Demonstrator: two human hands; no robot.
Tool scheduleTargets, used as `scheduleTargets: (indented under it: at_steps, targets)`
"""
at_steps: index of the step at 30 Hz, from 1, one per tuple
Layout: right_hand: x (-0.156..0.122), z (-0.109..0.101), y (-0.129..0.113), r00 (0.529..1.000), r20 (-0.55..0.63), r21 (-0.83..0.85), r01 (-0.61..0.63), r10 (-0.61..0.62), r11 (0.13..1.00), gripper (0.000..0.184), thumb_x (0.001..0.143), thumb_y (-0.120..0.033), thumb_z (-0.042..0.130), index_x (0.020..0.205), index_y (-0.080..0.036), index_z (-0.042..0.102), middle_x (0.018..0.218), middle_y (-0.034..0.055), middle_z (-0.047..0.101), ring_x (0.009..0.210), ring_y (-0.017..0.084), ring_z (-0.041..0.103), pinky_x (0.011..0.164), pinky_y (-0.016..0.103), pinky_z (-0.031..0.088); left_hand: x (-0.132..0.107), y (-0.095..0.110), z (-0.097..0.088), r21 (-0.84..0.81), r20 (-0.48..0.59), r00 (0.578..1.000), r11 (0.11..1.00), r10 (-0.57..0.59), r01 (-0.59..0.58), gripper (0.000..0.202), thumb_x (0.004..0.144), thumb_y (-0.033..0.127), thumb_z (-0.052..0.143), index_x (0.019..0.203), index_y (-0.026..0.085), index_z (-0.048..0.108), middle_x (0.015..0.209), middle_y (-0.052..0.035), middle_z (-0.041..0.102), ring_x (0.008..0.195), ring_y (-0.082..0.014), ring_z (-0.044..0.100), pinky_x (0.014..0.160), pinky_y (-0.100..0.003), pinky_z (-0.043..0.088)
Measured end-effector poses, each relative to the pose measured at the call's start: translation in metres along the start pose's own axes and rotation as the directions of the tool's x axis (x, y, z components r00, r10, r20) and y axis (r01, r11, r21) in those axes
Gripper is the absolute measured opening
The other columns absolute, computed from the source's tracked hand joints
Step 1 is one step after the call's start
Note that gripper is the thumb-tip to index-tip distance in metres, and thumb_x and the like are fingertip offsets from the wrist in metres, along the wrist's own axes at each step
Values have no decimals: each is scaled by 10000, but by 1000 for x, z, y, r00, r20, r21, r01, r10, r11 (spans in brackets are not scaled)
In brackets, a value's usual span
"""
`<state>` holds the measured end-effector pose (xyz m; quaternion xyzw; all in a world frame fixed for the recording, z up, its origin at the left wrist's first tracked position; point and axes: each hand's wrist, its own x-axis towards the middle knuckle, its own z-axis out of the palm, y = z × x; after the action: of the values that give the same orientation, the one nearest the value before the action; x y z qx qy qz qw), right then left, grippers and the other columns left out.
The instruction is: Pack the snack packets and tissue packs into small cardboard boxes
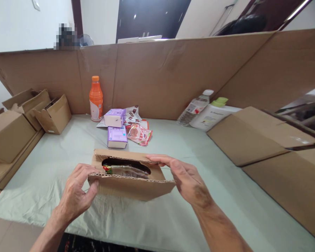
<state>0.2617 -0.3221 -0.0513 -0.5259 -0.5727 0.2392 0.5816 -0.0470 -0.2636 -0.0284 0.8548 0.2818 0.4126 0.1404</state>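
Observation:
A small cardboard box (132, 187) stands on the pale green cloth (173, 217) in front of me, its two flaps nearly folded over. Through the gap between the flaps a clear packet (126, 170) with a red and green end shows inside. My left hand (77, 194) pinches the box's near left corner, fingers curled round the flap edge. My right hand (185, 176) lies over the right side, fingers stretched along the far flap and pressing on it.
Behind the box lie two purple packs (117, 136), red snack packets (139, 133) and an orange bottle (96, 99). A clear bottle (195, 107) and a white jug (212, 115) lie at the back right. Open cartons (42, 110) stand left, flat cardboard (254, 134) right, a cardboard wall (160, 73) behind.

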Motion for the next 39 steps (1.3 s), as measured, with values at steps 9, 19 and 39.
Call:
scheduleTargets:
  at_steps: [9, 19, 39]
  targets:
    - [-7, 6, -1, 996, -7, -96, 89, -91, 991, 477, 1009, -581, 456, 1019, -265, 814, 1120, 81, 793, 1170, 294, 706, 1032, 489, 561, 0, -2, 0, 47, 2, 999, 998, -32, 32, 354, 884, 100, 565, 1207, 237, 612, 1030, -51, 715, 978, -219, 671, 844, -362, 573]
    - [-10, 6, 8, 992, -129, -12, 2, -4, 1000, 423, 992, -554, 516, 970, -262, 822, 1124, 76, 790, 1120, 281, 716, 1019, 467, 553, 8, -14, -2, 3, 98, 995, 999, -36, 36, 425, 913, 160, 587, 1325, 263, 597, 1175, -78, 694, 1108, -254, 628, 938, -444, 551]
    - [-28, 14, 18, 981, -168, -147, 70, -95, 987, 257, 969, -447, 591, 1000, -298, 798, 1156, 54, 772, 1138, 274, 674, 1015, 470, 512, 12, -25, 12, -81, 83, 958, 957, -273, 279, 351, 908, 256, 559, 1244, 246, 662, 1381, -93, 587, 1314, -264, 568, 1106, -431, 484]
